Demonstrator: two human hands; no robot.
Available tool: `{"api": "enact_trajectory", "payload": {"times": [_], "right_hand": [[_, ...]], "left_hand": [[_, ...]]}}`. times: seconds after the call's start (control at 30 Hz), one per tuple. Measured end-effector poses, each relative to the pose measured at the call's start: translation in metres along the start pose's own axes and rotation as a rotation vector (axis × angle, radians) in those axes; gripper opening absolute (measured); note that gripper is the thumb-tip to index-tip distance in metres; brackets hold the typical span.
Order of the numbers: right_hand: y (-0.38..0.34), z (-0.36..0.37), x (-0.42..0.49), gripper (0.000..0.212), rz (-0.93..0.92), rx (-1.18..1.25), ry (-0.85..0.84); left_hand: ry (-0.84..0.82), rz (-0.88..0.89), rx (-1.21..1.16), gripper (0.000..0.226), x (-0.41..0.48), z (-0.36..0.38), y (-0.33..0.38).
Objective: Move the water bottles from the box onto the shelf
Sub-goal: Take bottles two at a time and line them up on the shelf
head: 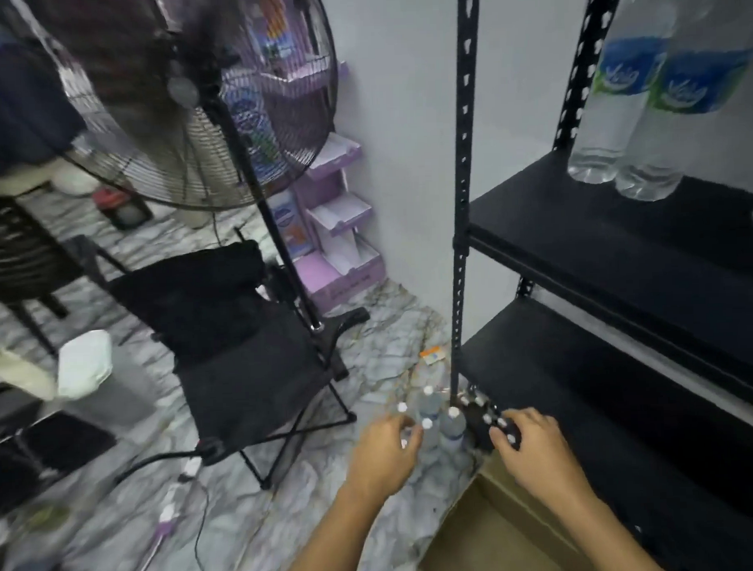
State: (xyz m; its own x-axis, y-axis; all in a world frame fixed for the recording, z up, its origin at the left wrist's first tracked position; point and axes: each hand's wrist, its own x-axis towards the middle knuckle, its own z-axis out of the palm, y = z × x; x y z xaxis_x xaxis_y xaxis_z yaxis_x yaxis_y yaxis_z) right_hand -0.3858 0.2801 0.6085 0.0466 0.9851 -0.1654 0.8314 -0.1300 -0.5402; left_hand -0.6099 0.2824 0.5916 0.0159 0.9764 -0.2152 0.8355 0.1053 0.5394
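Observation:
Several small water bottles [453, 428] with white caps stand bunched on the floor by the front leg of the black shelf [620, 234], just beyond the open cardboard box [481, 538]. My left hand [387, 453] curls its fingers round the top of a bottle on the left of the bunch. My right hand [532, 448] curls over the caps of the bottles on the right, which stand in the shelf's shadow. Two large blue-labelled water bottles [641, 105] stand upright on the upper shelf board. The picture is blurred.
A black folding chair [250, 375] and a tall standing fan [197, 99] are to the left. A power strip and cable [177, 497] lie on the marble floor. A purple cardboard display [343, 243] stands against the white wall. The lower shelf boards [604, 384] are bare.

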Motion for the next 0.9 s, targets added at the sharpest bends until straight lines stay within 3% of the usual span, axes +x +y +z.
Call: {"api": "enact_trajectory", "payload": {"times": [0.13, 0.37, 0.53, 0.9], "right_hand": [[0.013, 0.044, -0.026, 0.038, -0.007, -0.037, -0.160], [0.005, 0.096, -0.062, 0.036, -0.012, -0.052, -0.300], [-0.017, 0.116, -0.092, 0.041, 0.008, -0.034, -0.355], [-0.024, 0.202, -0.100, 0.045, -0.061, 0.010, -0.202]], "left_hand": [[0.012, -0.176, -0.066, 0.039, -0.058, 0.015, -0.045], [-0.016, -0.387, -0.146, 0.042, -0.129, 0.027, -0.099], [0.000, -0.371, -0.163, 0.044, -0.154, 0.031, -0.129], [0.081, -0.269, -0.220, 0.051, -0.140, 0.069, -0.207]]}}
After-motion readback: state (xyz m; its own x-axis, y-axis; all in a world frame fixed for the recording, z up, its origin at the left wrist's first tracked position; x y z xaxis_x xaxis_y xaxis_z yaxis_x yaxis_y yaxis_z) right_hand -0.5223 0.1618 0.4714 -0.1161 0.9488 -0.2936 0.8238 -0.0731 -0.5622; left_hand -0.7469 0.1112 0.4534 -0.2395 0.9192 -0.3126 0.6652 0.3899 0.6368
